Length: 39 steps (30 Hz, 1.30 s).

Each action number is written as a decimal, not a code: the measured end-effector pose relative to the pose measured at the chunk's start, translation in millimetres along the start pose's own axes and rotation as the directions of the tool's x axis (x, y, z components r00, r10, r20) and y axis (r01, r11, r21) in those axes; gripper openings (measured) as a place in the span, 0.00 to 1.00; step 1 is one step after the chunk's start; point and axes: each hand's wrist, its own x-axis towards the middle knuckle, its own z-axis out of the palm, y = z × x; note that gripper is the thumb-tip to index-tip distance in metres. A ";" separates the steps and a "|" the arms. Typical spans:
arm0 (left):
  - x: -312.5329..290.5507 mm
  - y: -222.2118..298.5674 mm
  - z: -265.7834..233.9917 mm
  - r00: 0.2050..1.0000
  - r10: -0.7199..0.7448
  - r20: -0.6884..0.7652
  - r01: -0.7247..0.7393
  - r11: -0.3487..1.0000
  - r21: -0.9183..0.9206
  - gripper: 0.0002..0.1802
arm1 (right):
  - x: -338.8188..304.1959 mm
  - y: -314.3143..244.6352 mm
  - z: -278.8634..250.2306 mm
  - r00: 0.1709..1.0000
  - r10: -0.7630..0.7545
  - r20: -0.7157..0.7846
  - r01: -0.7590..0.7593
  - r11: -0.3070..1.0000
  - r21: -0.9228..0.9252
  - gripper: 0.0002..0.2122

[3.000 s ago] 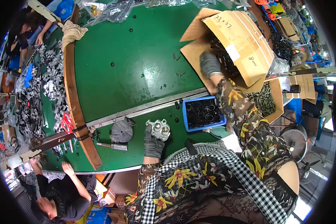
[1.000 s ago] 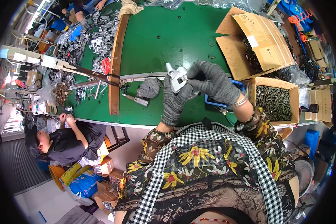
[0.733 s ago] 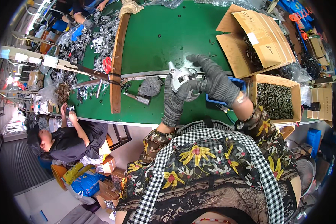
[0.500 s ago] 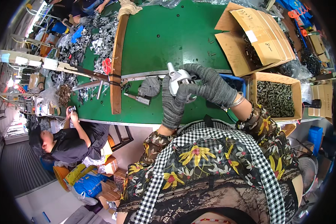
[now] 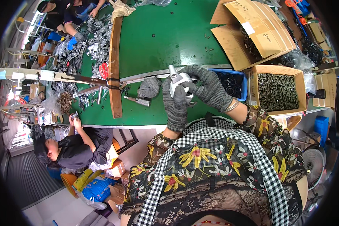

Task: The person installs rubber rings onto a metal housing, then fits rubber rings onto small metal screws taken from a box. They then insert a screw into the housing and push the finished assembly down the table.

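My left hand (image 5: 175, 108), in a dark grey knit glove, is closed around a silver-grey metal casting (image 5: 178, 80) with a stub that sticks up. From the other side my right hand (image 5: 211, 89), gloved alike, grips the same casting with its fingers bent at the right edge. Whether a small piece sits under those fingertips is hidden. Left of the hands, a silver cylindrical tool with a thin shaft (image 5: 139, 101) lies on the green tabletop (image 5: 158, 116). Just behind it rests a round grey bundle (image 5: 150, 87).
At right stand a blue tray (image 5: 246, 84) of black rings and a carton (image 5: 302, 105) full of small dark parts. An open cardboard box (image 5: 267, 34) leans behind them. A wooden bar (image 5: 115, 71) divides the table from heaped metal parts (image 5: 98, 39). Another person (image 5: 77, 148) sits at left.
My right hand has drawn back slightly from over the casting, baring more of the blue tray. My left thumb now lies upright against the casting. The whole view has shifted a little.
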 end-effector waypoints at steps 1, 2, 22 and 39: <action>3.5 13.5 3.5 0.998 -0.064 -0.014 0.065 0.996 0.059 0.32 | 3.8 4.4 -1.4 0.994 0.104 0.028 -0.105 0.994 0.032 0.20; 5.6 24.9 3.1 0.998 -0.063 -0.022 0.064 0.996 0.063 0.32 | 9.2 4.9 -2.2 0.986 0.148 0.074 -0.151 0.987 0.047 0.20; 26.9 71.6 19.5 0.999 -0.045 0.008 0.045 0.987 -0.155 0.28 | 22.3 21.1 -13.8 0.989 0.147 0.001 -0.146 0.981 0.124 0.23; 47.8 60.8 48.1 0.989 -0.147 0.032 0.130 0.942 0.310 0.25 | 25.6 58.8 -17.1 0.964 0.233 -0.127 -0.237 0.971 -0.018 0.24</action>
